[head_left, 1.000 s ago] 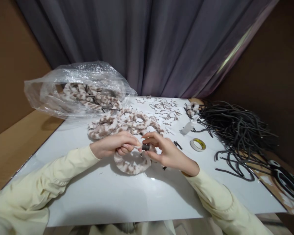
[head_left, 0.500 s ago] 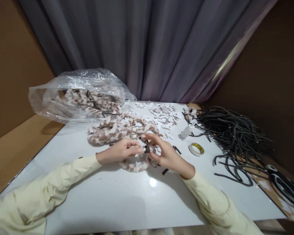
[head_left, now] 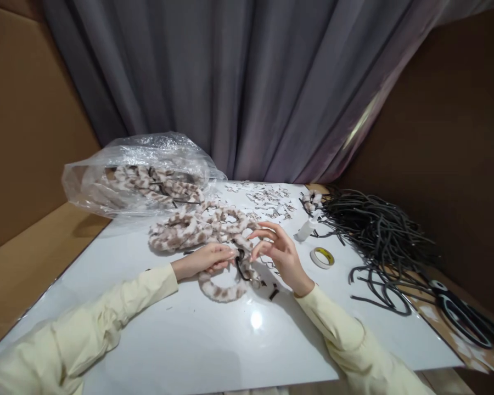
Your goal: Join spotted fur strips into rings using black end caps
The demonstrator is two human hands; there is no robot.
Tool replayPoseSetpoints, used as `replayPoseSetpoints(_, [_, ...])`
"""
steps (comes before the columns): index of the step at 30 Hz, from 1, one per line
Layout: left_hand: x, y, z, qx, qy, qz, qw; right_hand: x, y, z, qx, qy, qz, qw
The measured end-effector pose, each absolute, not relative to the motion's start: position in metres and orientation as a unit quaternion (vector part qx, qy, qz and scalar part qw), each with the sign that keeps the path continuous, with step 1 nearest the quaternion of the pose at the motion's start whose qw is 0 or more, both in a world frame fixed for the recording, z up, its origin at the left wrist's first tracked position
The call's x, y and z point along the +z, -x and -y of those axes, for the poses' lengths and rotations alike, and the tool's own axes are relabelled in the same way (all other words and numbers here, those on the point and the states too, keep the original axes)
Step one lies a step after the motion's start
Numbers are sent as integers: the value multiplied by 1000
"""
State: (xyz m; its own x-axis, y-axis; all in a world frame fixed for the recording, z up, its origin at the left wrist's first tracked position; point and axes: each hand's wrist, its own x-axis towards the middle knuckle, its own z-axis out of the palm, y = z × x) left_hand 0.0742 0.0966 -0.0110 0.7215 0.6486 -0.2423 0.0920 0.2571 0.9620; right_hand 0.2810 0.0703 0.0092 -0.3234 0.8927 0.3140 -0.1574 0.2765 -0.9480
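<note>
A fluffy white-and-brown ring lies on the table before me, with a loop of black cord at its upper right end. My left hand is closed in a pinch at that end, just beside the cord; the exact grip is partly hidden by the fingers. To the right of the cord, my right hand has its fingers curved and apart, with nothing visible between them. A small metal ring sits below the cord. Beyond my hands lies a pile of similar fluffy rings.
A clear plastic bag holds more fluffy pieces at back left. Metal clips are scattered behind. On the right are a white bottle, a tape roll, a heap of black cords and scissors.
My right hand has drawn slightly away from the pinched end and its fingers have spread. The black cord now shows as a loop. The view has tilted up a little.
</note>
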Motion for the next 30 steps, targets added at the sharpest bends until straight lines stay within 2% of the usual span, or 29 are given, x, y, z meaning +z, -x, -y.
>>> replayPoseSetpoints(2, [-12, -72, -99, 182, -580, -313, 730, 7, -281, -74, 492, 335, 640, 486])
replayPoseSetpoints(6, [-10, -70, -100, 163, -579, -299, 741, -6, -275, -78, 383, 393, 756, 357])
replayPoseSetpoints(9, [-10, -69, -100, 158, -575, -295, 747, -14, -271, -77, 328, 409, 790, 316])
replayPoseSetpoints(12, [-10, -69, -100, 158, -571, -292, 751, -15, -272, -77, 296, 415, 794, 331])
replayPoseSetpoints(17, [-10, -69, -101, 160, -568, -291, 753, -10, -276, -77, 167, 400, 829, 353])
replayPoseSetpoints(23, [-8, -70, -100, 153, -563, -300, 754, -9, -279, -77, 97, 340, 879, 320])
replayPoseSetpoints(26, [-10, -71, -101, 153, -556, -306, 757, -6, -279, -74, 114, 322, 879, 333])
replayPoseSetpoints(30, [-14, -70, -103, 156, -548, -308, 762, 0, -279, -72, 245, 341, 807, 416])
